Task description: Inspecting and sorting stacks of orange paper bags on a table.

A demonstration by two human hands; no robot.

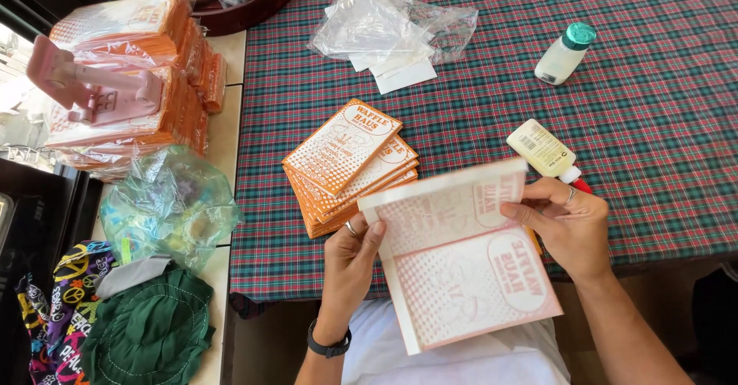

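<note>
Both my hands hold one flat orange-and-white printed paper sheet (461, 254) over my lap at the table's near edge. My left hand (350, 258) pinches its left edge, thumb on top. My right hand (565, 227), with a ring on one finger, grips its right side. Just beyond the sheet, a fanned stack of folded orange-and-white paper sleeves (350, 162) lies on the plaid tablecloth (653, 139). A small cream glue bottle with a red tip (544, 151) lies right by my right hand's fingers.
A white bottle with a green cap (565, 53) lies at the far right. Clear plastic bags with white papers (392, 35) sit at the back. Left: wrapped bundles of orange sleeves (138, 70), a pink holder (92, 85), a plastic bag (165, 200), green and patterned cloth (146, 331).
</note>
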